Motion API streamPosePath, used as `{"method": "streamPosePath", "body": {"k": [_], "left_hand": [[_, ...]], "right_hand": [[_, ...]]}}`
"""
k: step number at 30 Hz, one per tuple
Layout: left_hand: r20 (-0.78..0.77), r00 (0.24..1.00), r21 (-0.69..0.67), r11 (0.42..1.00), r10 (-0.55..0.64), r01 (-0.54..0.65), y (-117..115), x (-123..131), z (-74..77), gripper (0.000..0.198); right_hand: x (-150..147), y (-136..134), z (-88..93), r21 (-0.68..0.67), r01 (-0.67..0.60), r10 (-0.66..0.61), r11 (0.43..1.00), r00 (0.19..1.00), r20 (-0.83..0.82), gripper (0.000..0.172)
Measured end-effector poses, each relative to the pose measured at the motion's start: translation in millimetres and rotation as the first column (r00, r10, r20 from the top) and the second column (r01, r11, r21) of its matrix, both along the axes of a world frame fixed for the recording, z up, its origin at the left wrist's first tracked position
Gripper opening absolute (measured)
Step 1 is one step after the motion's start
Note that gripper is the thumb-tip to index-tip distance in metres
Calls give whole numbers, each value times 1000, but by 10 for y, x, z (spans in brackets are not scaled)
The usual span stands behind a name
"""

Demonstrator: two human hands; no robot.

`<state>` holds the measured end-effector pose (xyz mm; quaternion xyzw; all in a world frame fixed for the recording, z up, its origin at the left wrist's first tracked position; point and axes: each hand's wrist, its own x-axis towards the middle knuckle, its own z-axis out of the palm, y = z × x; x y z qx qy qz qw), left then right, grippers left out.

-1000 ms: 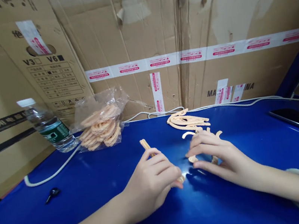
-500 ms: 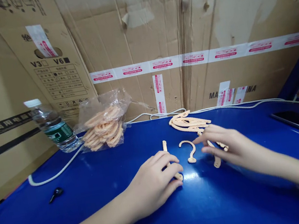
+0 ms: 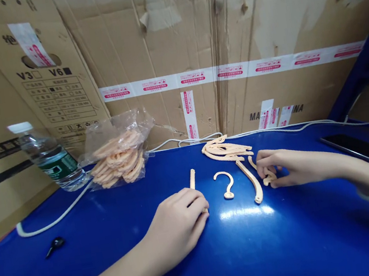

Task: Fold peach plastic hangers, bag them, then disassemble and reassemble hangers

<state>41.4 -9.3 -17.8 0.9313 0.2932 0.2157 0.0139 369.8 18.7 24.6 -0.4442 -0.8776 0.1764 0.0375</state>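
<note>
My left hand (image 3: 179, 223) rests on the blue table (image 3: 224, 253) with its fingers curled round a straight peach plastic bar (image 3: 192, 179). A peach hook piece (image 3: 225, 182) lies loose just right of it. A long curved peach piece (image 3: 250, 180) lies beside the hook. My right hand (image 3: 276, 168) is farther right, its fingertips pinched on a small curved peach piece (image 3: 268, 176). A small pile of curved peach pieces (image 3: 225, 149) lies behind, near the wall of boxes.
A clear plastic bag of peach parts (image 3: 118, 153) and a water bottle (image 3: 50, 157) stand at the back left. A white cable (image 3: 53, 219) runs along the table's back edge. A small black object (image 3: 55, 245) lies at the left. Cardboard boxes (image 3: 171, 51) wall the back. A dark flat device (image 3: 364, 149) lies right.
My right hand has let go of the hook and moved right and back onto a small curved piece. My left hand has laid its bar down on the table.
</note>
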Motion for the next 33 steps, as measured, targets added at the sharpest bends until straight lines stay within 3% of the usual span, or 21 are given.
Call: {"method": "streamPosePath", "body": {"k": [7,10,15,18,21,27,30,33], "left_hand": [[3,997,30,997,72,-72,12,-16,-18,15],[8,998,41,997,61,-62,-9,-9,-3,16],[15,996,2,996,-85,85,-77,43,27,26],[-36,988,-40,988,-153,151,-130,89,30,40],[-22,994,-34,994,-109,108,-163,109,18,33],[40,998,0,998,55,-56,-139,62,-20,22],[50,996,-3,997,74,-74,-102,38,-39,24],[69,995,8,997,71,-72,-54,22,-55,25]], "right_hand": [[111,64,50,14,62,-62,998,998,-16,8],[58,38,78,103,70,-64,992,996,-61,15],[-279,-148,45,135,-30,45,990,993,-113,27],[-529,-295,-46,265,-50,76,963,993,-89,26],[-707,-393,-149,363,-126,137,923,991,-6,26],[-797,-395,-230,311,-198,211,930,978,-8,33],[-737,-375,-190,295,-158,179,942,983,-47,36],[-599,-358,-109,271,-46,67,961,995,-68,47]]}}
